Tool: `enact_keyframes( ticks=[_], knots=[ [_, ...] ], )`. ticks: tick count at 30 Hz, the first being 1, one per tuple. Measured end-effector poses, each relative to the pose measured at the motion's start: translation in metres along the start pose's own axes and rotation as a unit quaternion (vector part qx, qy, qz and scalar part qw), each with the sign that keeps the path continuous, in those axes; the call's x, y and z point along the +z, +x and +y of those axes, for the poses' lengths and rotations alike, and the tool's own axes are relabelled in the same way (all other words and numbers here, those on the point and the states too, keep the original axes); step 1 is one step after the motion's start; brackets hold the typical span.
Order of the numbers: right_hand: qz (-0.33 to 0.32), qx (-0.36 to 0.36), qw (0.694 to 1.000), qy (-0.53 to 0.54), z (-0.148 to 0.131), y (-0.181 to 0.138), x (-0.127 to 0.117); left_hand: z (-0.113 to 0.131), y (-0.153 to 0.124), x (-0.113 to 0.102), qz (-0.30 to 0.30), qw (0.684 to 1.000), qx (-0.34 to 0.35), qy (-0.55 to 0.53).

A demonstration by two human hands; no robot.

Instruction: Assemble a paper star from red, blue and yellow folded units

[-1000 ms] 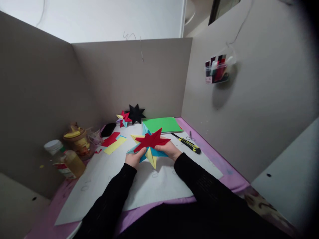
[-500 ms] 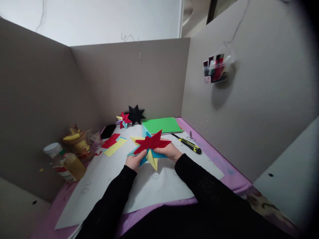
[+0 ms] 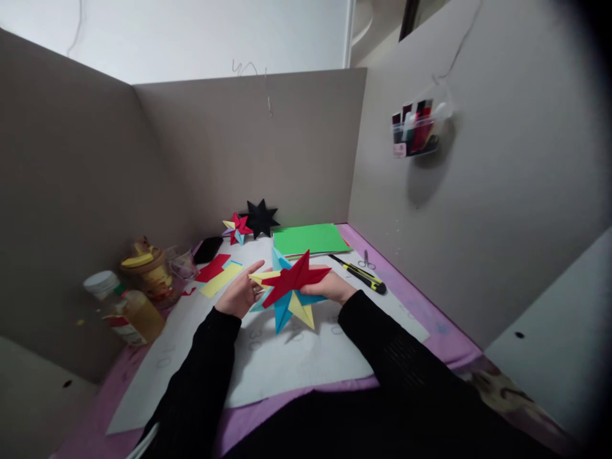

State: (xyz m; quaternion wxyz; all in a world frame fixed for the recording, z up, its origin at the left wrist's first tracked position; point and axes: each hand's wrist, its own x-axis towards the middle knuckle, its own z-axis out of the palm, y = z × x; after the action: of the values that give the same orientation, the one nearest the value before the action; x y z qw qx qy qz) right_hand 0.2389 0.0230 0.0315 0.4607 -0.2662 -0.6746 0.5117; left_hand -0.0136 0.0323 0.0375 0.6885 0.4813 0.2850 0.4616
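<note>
Grey panels [image 3: 253,140] back an origami star [image 3: 289,279] — likely light, crushable, best held centrally. Right hand [image 3: 337,288] pinches it; left hand [image 3: 238,296], fingers wide.

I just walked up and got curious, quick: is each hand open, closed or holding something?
Left hand: open, by the left points of the multicoloured star; contact cannot be told.
Right hand: closed, holding the star's right side.

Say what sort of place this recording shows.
Probably a small craft workspace: grey partitions stand on three sides, a utility knife lies out, and the right hand holds a folded multicoloured star.
</note>
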Motion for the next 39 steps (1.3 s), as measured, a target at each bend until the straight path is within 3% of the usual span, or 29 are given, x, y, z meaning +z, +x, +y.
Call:
enact_keyframes(
  ticks=[8, 15, 21, 23, 31, 35, 39],
  knots=[
    [-0.063, 0.039, 0.996, -0.054, 0.001, -0.005, 0.001, -0.007, -0.005, 0.020, 0.015, 0.999, -0.038, 0.026],
    [-0.046, 0.035, 0.997, -0.052, -0.003, -0.006, -0.001, -0.011, -0.006, 0.024, 0.038, 0.999, -0.010, 0.032],
    [-0.023, 0.016, 0.997, -0.065, -0.005, -0.007, -0.003, -0.015, -0.005, 0.029, -0.017, 0.997, 0.019, 0.073],
    [-0.028, 0.012, 0.997, -0.069, -0.004, -0.007, -0.004, -0.016, -0.006, 0.030, -0.011, 0.997, 0.020, 0.075],
    [0.012, -0.001, 0.998, -0.069, -0.001, -0.008, -0.004, -0.020, -0.005, 0.035, 0.108, 0.979, 0.149, 0.092],
    [0.021, -0.001, 0.998, -0.067, 0.000, -0.007, -0.003, -0.023, -0.004, 0.032, 0.106, 0.981, 0.136, 0.088],
    [0.029, 0.000, 0.995, -0.093, 0.000, -0.008, -0.003, -0.023, -0.006, 0.030, 0.092, 0.977, 0.169, 0.089]
  ],
)
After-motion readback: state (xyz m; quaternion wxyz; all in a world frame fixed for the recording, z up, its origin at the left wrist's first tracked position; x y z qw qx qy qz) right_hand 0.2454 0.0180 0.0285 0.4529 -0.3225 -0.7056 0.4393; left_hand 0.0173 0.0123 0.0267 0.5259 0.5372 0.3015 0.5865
